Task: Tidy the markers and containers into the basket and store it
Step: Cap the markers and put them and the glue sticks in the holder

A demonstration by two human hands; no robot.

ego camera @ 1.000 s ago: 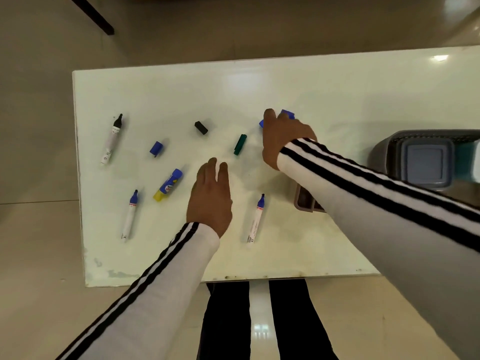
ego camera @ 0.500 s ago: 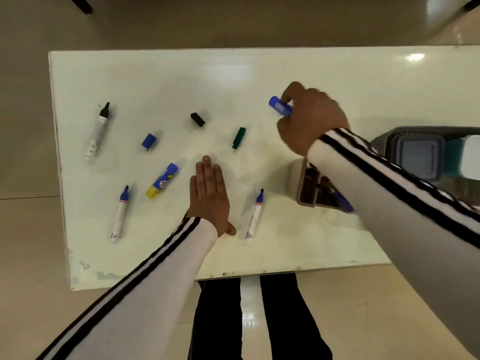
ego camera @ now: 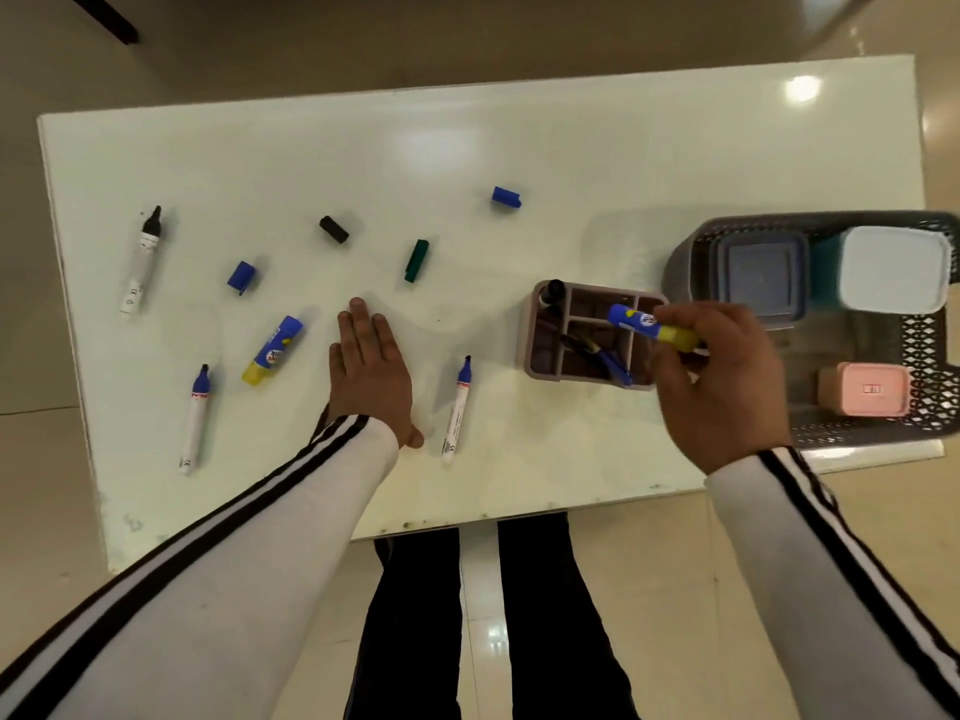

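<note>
Right hand [ego camera: 719, 392] pinches a blue-yellow glue stick [ego camera: 652, 327], holding it over the divided organizer [ego camera: 535, 350]. Left hand [ego camera: 371, 374] lies flat, fingers spread, palm down on the white table [ego camera: 571, 148].

Organizer holds a blue marker [ego camera: 610, 362] and a black-topped item at its far-left corner. Grey basket [ego camera: 930, 376] just right of the organizer holds grey, white and pink containers.

Loose on the table: second glue stick [ego camera: 272, 350] left of the left hand, marker [ego camera: 457, 407] just right of it, two markers [ego camera: 195, 418] [ego camera: 141, 262] at far left, caps scattered further back: blue [ego camera: 241, 277], black [ego camera: 333, 229], green [ego camera: 416, 260], blue [ego camera: 506, 196].
</note>
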